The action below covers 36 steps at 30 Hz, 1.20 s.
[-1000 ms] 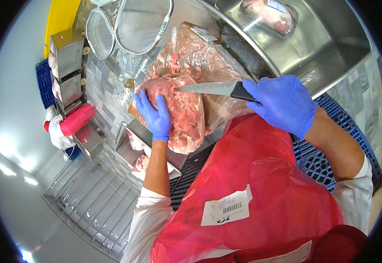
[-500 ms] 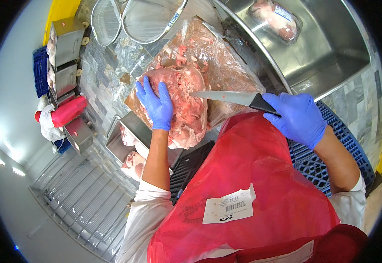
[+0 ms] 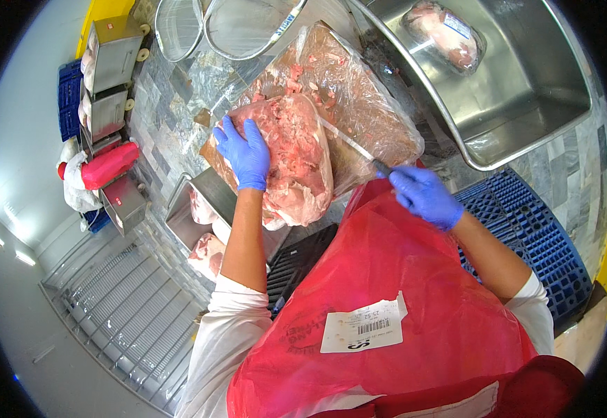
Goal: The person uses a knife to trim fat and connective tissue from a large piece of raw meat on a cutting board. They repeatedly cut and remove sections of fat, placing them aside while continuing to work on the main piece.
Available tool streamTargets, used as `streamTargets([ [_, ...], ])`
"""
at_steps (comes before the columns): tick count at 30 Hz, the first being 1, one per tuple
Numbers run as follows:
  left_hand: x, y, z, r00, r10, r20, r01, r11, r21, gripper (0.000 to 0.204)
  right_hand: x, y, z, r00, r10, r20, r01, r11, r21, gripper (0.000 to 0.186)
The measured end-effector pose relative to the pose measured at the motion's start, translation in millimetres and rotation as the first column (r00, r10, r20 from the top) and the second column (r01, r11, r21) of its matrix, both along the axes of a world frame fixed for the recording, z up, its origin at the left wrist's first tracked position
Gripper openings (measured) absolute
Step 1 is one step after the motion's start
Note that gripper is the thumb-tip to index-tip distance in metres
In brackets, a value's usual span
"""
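A: Where is the meat slab (image 3: pixel 293 157)?
B: On the plastic-covered board (image 3: pixel 380 118), at 12 o'clock. The left hand (image 3: pixel 245 152) presses flat on it, open.
A: And the right hand (image 3: pixel 425 196)?
B: Clenched on the knife (image 3: pixel 352 145); the blade seems to touch the meat.

Large raw pink meat slab (image 3: pixel 293 164) (fatty) on board, knife (image 3: pixel 348 143) alongside

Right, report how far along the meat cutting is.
Done: trimmed scraps lie on the plastic-covered board, and cut pieces sit in the metal pan below. In hand: the left hand steadies the big raw slab while the right hand draws the knife along it. Left: most of the slab, plus a wrapped piece in the sink.
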<state>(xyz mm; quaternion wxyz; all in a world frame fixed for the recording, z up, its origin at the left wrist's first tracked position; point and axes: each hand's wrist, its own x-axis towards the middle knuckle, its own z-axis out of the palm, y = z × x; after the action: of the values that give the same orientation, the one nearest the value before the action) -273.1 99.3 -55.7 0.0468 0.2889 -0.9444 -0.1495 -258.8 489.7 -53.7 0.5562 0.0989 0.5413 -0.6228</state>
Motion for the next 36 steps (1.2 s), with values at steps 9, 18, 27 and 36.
streamTargets([
  [9, -1.9, -21.1, 1.0, 0.988, 0.113, 0.102, -0.118, 0.992, 0.046, 0.083, -64.0, 72.4, 102.4, 0.535, 0.478, -0.697, -0.163, 0.868, 0.470, 0.037],
  [18, 0.1, -48.4, 0.1, 0.960, 0.204, 0.193, -0.236, 0.959, 0.160, 0.092, -30.3, 30.3, 48.9, 0.723, 0.438, -0.535, -0.279, 0.893, 0.354, 0.035],
  [27, 17.4, -56.0, 5.4, 0.892, 0.387, 0.234, -0.430, 0.886, 0.175, 0.097, -23.5, 42.0, -6.6, 0.532, 0.441, -0.723, -0.017, 0.859, 0.511, 0.042],
  [36, 116.7, -21.4, 26.0, 0.963, 0.209, 0.168, -0.239, 0.953, 0.185, 0.074, -25.4, -4.4, -79.4, 0.305, 0.525, -0.795, -0.046, 0.841, 0.538, 0.045],
])
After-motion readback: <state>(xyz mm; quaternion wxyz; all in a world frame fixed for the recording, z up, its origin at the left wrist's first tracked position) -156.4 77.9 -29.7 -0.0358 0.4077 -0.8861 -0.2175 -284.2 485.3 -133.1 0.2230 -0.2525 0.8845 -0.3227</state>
